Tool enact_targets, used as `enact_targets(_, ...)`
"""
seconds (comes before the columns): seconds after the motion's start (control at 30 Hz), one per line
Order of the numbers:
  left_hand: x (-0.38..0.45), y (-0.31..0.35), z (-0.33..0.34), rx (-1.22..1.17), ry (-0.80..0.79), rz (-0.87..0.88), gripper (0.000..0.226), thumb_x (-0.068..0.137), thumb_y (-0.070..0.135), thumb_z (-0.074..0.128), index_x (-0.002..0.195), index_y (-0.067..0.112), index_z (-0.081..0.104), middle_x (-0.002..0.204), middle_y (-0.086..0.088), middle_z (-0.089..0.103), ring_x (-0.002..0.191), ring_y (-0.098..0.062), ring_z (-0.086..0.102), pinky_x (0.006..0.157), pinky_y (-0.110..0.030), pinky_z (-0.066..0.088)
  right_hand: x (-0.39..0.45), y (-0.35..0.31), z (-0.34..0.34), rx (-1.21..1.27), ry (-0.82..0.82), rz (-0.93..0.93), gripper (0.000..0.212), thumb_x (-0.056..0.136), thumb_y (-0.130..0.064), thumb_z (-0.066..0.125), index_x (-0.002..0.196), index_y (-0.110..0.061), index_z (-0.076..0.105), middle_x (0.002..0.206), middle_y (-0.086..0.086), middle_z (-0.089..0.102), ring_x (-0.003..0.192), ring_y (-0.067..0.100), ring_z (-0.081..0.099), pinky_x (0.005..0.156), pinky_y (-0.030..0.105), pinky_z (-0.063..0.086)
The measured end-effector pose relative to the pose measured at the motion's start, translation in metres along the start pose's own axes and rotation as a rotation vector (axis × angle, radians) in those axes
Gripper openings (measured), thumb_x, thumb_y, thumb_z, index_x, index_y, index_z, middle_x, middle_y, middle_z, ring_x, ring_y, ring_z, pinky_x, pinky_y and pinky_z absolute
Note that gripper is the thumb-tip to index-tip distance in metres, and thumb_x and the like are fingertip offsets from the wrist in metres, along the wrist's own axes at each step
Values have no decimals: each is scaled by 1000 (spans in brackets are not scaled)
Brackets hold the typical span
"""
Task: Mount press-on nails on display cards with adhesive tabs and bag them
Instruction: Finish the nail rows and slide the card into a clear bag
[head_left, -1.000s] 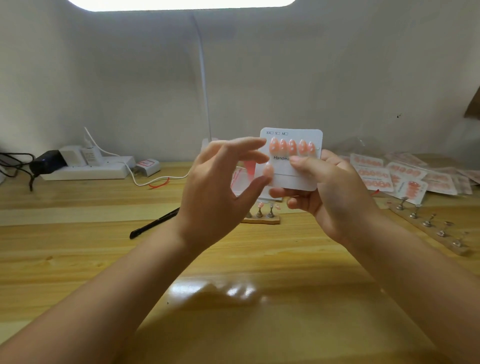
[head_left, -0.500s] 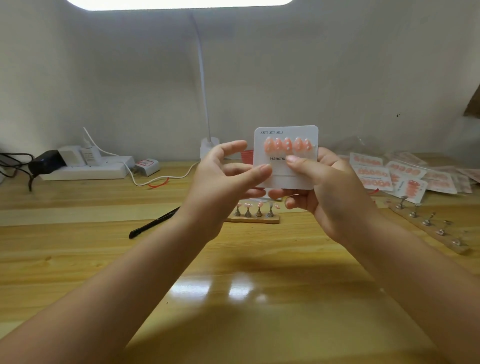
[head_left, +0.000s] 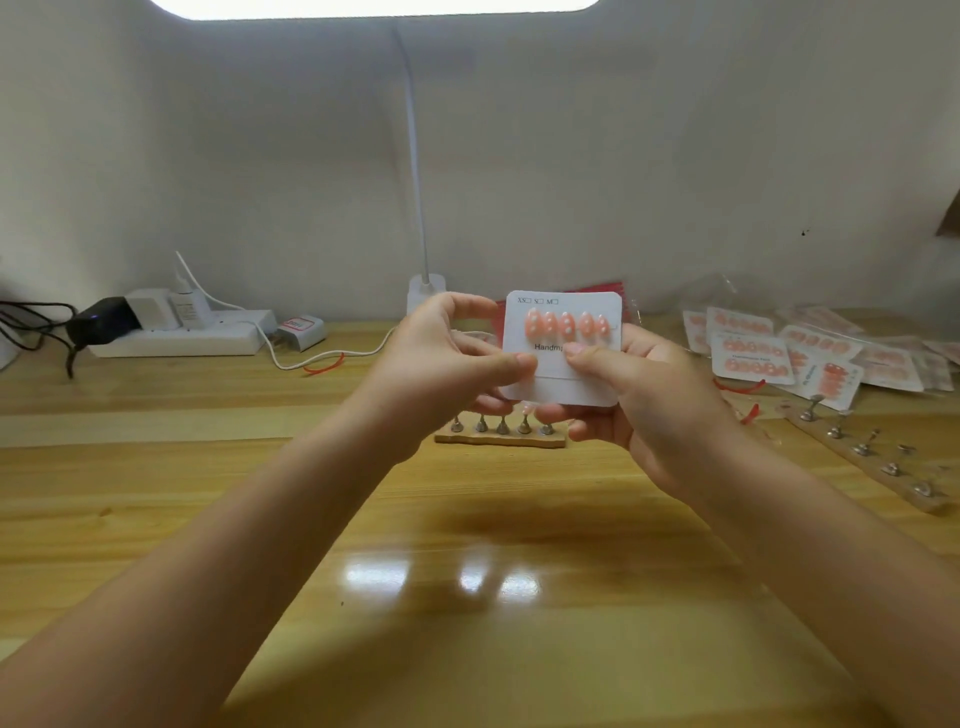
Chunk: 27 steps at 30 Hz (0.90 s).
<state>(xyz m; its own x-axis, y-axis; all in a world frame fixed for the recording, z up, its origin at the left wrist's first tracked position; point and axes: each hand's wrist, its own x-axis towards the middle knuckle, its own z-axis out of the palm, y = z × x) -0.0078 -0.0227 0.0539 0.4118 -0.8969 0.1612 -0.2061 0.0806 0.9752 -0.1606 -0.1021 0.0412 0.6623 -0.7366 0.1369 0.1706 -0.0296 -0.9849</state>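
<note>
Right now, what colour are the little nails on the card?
The nails are peachy pink with small white dots, on a white card; the head view shows them.

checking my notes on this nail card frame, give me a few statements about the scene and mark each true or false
1. Both hands hold the display card up above the desk. True: the left hand and the right hand each have a thumb on its front.
2. The card's top row holds five peach nails. True.
3. The card's lower half is already filled with nails. False: it is bare white below the printed word.
4. The wooden nail stand lies behind the card on the desk. True.
5. The pile of finished bagged cards sits at the left by the power strip. False: it lies at the right.
6. The desk lamp is switched off. False: its head glows brightly at the top.
</note>
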Motion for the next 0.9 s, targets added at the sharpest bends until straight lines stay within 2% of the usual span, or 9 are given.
enact_targets(0.13, 7, 8, -17, 164, -70, -84, 54, 74, 65, 56, 111, 26, 50, 95, -10, 74, 70, -22, 72, 65, -35, 61, 4, 7, -4, -147, 46, 33, 14, 92, -9, 62, 106, -12, 62, 86, 5, 75, 66, 20, 72, 46, 23, 52)
enact_targets(0.2, 15, 0, -23, 366, 42, -74, 66, 84, 71, 43, 127, 21, 48, 101, -4, 70, 74, -20, 72, 71, -38, 61, 6, 15, -3, -296, 84, 89, 22, 87, -10, 67, 107, -15, 58, 87, 1, 73, 65, 14, 72, 46, 23, 53)
enact_targets(0.3, 21, -22, -24, 556, 208, -36, 67, 93, 66, 35, 136, 16, 45, 106, 0, 67, 87, -19, 69, 86, -47, 55, 5, 33, 1, -547, 57, 171, 28, 83, -15, 69, 101, -25, 50, 90, -7, 68, 74, 6, 68, 53, 20, 54)
enact_targets(0.37, 21, -37, -20, 608, 253, 2, 61, 95, 62, 36, 135, 18, 46, 111, 0, 66, 96, -18, 65, 90, -45, 52, 3, 43, 4, -715, 23, 190, 31, 80, -23, 70, 98, -30, 46, 92, -9, 66, 81, 4, 65, 61, 24, 55)
enact_targets(0.5, 20, -59, -14, 654, 308, 76, 45, 97, 53, 42, 129, 21, 48, 87, 16, 59, 77, 2, 58, 78, -41, 55, 1, 45, 6, -1103, 22, 204, 58, 67, -45, 72, 112, -23, 43, 94, -11, 62, 84, 10, 61, 66, 34, 52)
enact_targets(0.6, 19, -72, -12, 717, 313, 107, 35, 99, 42, 44, 128, 22, 47, 94, 14, 60, 80, -7, 63, 76, -43, 55, 0, 43, 8, -1382, 10, 199, 82, 63, -62, 69, 125, -20, 36, 92, -12, 55, 86, 14, 56, 56, 30, 41)
enact_targets(0.67, 21, -78, -14, 746, 283, 107, 33, 98, 29, 46, 131, 23, 45, 108, 6, 63, 90, -17, 64, 79, -43, 55, 0, 41, 8, -1491, -4, 186, 90, 64, -70, 64, 130, -18, 33, 89, -11, 51, 83, 16, 52, 52, 29, 34)
enact_targets(0.77, 23, -85, -19, 751, 155, 117, 51, 89, 14, 51, 137, 25, 40, 121, 9, 57, 99, -11, 57, 86, -37, 52, 0, 39, 6, -1569, 2, 132, 92, 67, -75, 58, 132, -15, 33, 84, -11, 48, 79, 16, 49, 51, 29, 32)
enact_targets(0.9, 23, -93, -23, 732, -28, 160, 65, 86, 13, 56, 145, 24, 32, 124, 14, 50, 94, 1, 53, 86, -25, 46, 6, 38, -4, -1527, 157, -66, 64, 74, -72, 50, 108, -18, 43, 67, -12, 48, 59, 8, 45, 45, 26, 28)
